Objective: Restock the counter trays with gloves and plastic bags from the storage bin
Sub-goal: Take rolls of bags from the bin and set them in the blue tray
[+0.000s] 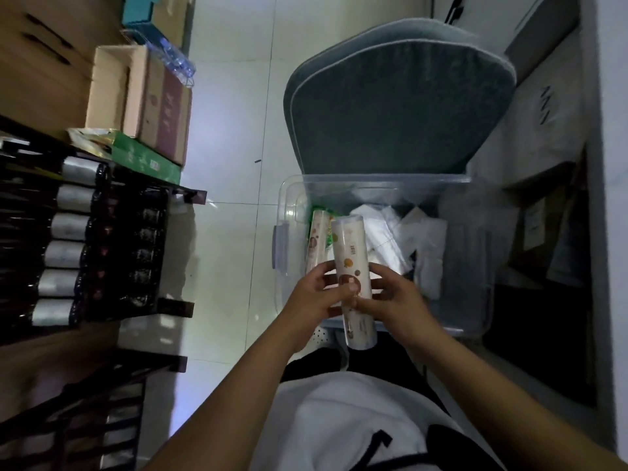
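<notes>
**Both hands on a roll above the storage bin**

The person stood over the clear storage bin (289, 212) on the pale tiled floor (231, 130). Both forearms reached forward and slightly inward, meeting over the bin's near edge.

- Left hand (312, 294): fingers curled round the left side of the roll (353, 273), thumb lying across its printed front.
- Right hand (394, 294): fingers wrapped round the right side of the same roll, at about the same height as the left.
- Roll: a pale cylinder with brown and orange dots, held nearly upright and tilted a little away from the person, its lower end projecting below both hands.

Inside the bin, a second roll (317, 239) of similar print lay against the left wall, beside green packaging. White folded packets (401, 232) filled the middle. A grey cushioned lid (397, 103) stood propped behind the bin.

To the left, a dark rack (102, 239) held rows of bottles, with cardboard boxes (136, 93) beyond it.
</notes>
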The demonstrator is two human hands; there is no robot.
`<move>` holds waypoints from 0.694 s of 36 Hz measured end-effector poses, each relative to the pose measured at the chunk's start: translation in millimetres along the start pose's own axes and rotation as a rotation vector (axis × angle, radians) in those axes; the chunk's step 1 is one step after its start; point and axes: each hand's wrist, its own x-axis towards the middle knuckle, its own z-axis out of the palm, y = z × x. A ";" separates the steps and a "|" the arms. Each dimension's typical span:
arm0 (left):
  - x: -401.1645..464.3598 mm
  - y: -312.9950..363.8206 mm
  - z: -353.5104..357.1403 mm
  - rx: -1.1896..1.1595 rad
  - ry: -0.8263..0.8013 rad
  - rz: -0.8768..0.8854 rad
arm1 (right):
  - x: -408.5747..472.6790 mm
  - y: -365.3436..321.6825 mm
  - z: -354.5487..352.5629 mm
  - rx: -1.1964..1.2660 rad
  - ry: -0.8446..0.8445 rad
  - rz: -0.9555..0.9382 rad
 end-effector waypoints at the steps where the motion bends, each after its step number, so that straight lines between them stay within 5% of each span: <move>1: -3.4 -2.5 -1.0 -0.016 0.007 0.000 | -1.1 0.7 -0.3 -0.011 -0.024 -0.009; 8: -14.8 -19.5 -17.6 -0.146 0.123 -0.019 | 19.7 6.5 -7.5 -0.106 -0.164 0.125; 18: -15.5 -51.2 -53.0 -0.377 0.383 -0.003 | 135.3 42.4 0.2 -0.357 0.021 0.262; 25: -12.2 -68.3 -73.3 -0.425 0.481 0.002 | 218.3 66.4 33.4 -1.054 0.124 0.276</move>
